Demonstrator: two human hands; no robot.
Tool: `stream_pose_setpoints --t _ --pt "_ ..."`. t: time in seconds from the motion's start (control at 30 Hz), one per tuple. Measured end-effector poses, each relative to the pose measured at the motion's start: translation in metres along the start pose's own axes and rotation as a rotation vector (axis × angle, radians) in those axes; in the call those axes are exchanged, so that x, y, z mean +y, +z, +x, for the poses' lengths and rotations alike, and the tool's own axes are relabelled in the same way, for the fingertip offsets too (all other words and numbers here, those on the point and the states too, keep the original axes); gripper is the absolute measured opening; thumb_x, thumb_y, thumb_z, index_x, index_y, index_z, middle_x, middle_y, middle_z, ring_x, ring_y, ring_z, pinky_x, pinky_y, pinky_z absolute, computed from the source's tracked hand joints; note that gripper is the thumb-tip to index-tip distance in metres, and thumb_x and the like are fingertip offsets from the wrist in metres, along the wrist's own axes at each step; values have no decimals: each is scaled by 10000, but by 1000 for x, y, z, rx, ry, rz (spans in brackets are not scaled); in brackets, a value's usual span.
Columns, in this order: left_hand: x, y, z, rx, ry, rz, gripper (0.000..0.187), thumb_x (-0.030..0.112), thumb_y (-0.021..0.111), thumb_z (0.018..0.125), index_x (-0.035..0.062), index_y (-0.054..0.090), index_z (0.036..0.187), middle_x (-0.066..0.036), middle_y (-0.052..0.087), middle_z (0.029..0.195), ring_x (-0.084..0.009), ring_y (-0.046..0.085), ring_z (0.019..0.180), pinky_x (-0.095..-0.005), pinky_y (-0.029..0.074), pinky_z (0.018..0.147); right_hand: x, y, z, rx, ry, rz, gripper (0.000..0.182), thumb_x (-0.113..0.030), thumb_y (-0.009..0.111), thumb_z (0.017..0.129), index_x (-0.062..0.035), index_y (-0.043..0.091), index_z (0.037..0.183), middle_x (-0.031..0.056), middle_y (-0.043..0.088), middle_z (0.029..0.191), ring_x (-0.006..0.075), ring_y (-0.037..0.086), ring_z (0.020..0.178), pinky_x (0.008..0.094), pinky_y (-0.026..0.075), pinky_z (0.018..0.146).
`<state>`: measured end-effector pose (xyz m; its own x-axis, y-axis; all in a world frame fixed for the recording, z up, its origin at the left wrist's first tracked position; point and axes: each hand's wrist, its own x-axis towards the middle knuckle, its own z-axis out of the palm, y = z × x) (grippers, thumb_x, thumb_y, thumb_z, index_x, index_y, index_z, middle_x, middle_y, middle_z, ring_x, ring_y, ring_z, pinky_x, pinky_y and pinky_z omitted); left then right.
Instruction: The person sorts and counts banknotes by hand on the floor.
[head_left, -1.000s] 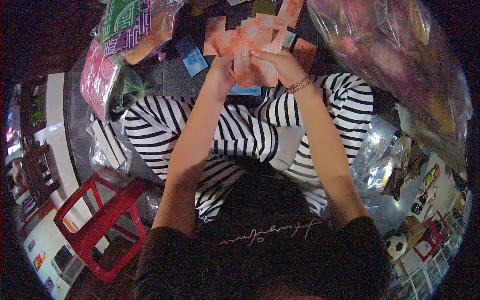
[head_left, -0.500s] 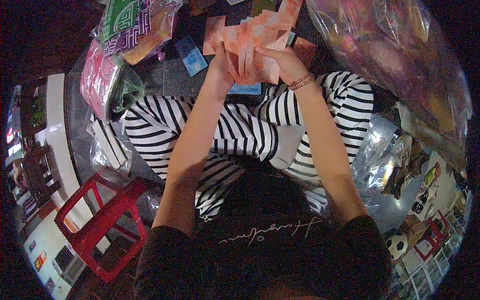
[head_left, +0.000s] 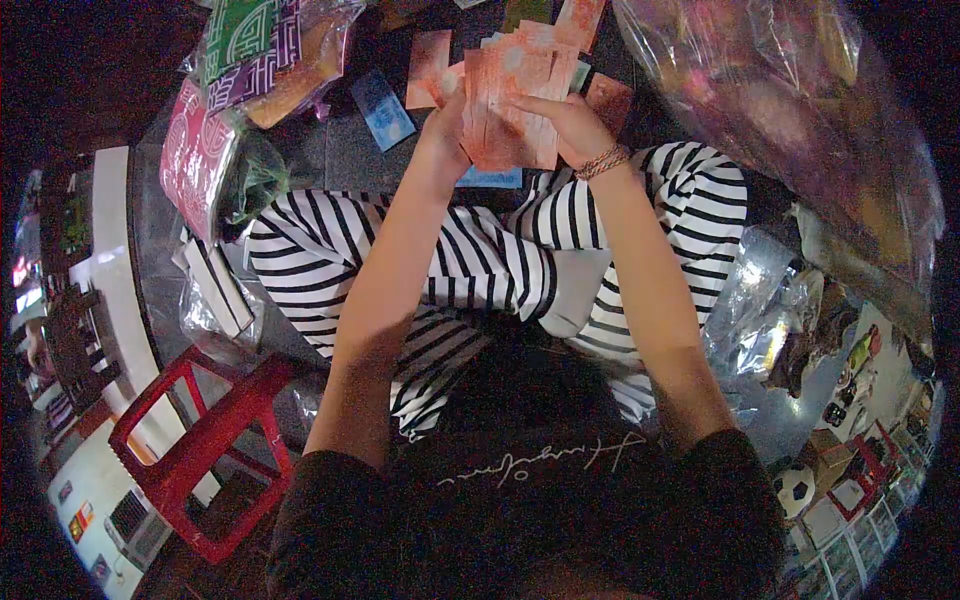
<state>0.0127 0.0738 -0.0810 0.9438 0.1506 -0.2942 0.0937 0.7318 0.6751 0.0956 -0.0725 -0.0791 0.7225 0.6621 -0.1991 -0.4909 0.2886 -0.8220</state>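
Observation:
A fanned bundle of orange-red banknotes (head_left: 508, 105) is held up between my two hands, over the floor beyond my crossed legs. On its left edge, my left hand (head_left: 446, 138) is closed, thumb pointing up along the notes. My right hand (head_left: 572, 125), with a braided bracelet at the wrist, grips the right side, its thumb lying across the front. Both hands' other fingers are mostly hidden behind the paper. A blue banknote (head_left: 382, 112) lies left of my hands. Another blue note (head_left: 492, 178) shows just below the bundle. More orange notes (head_left: 429, 62) lie around it.
Plastic-wrapped patterned packs (head_left: 255, 55) and a pink pack (head_left: 197, 155) are at the left. A large clear plastic bag (head_left: 770, 110) bulges at the right. Behind my left side stands a red plastic stool (head_left: 215, 450). A football (head_left: 795, 492) sits at lower right.
The notes on the left of the fan have shifted right and closed in on the rest. My left hand has moved slightly; my right hand stays almost still.

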Motion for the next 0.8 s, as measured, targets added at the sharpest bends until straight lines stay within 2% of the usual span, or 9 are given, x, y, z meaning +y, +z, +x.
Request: stream_pose_setpoints --t 0.1,0.17,0.3,0.4,0.47,0.57,0.7,0.73,0.8 --pt "0 7 -1 71 21 -9 374 302 383 937 13 481 1153 -101 563 1098 -213 570 963 -343 471 815 1 -1 2 -45 -24 -22 337 -14 618 774 17 535 1100 91 586 1075 177 569 991 293 462 863" --pt "-1 2 8 157 -63 -27 373 298 394 933 2 481 1143 -108 573 1066 -215 578 943 -346 480 801 0 -1 2 -49 -4 -17 349 -6 622 769 18 531 1105 91 583 1082 178 569 990 294 462 865" --pt "-2 -1 7 153 -55 -34 343 247 415 922 -12 478 1138 -118 578 1041 -213 586 924 -338 490 784 -1 -3 2 -70 70 38 377 11 636 753 19 523 1112 91 579 1091 179 572 986 296 466 866" --pt "-3 -5 7 117 -34 15 293 159 419 903 -27 484 1121 -123 581 1023 -217 591 914 -336 497 779 0 -3 2 -83 88 37 386 8 646 745 23 521 1109 92 581 1085 181 574 984 295 465 869" --pt "-2 -2 4 113 24 32 267 84 431 867 -34 496 1098 -122 590 1001 -227 595 907 -338 503 772 1 -2 1 -83 67 28 388 5 652 741 26 522 1106 95 582 1083 182 574 984 298 463 871" --pt "2 6 1 126 19 132 259 52 449 843 -37 506 1079 -129 590 996 -235 598 899 -345 506 769 1 -1 0 -74 65 3 391 1 660 735 31 525 1100 99 582 1083 184 574 984 304 459 872" --pt "0 5 3 176 2 148 264 52 489 827 -33 514 1076 -132 589 999 -234 603 889 -346 505 774 5 -4 2 -48 72 -21 384 2 663 730 33 534 1090 104 583 1081 183 573 985 309 456 868" --pt "-2 3 5 153 41 119 272 90 487 844 -18 509 1093 -127 588 1014 -228 603 891 -332 510 758 7 -4 3 -48 72 -20 384 2 663 730 33 534 1090 104 583 1081 183 573 985 309 456 868" --pt "-2 2 5 131 79 90 281 127 486 862 -2 504 1110 -123 586 1030 -221 603 892 -319 514 743 10 -4 5 -72 -45 -76 381 2 662 728 34 538 1086 104 587 1074 181 569 992 303 457 865"
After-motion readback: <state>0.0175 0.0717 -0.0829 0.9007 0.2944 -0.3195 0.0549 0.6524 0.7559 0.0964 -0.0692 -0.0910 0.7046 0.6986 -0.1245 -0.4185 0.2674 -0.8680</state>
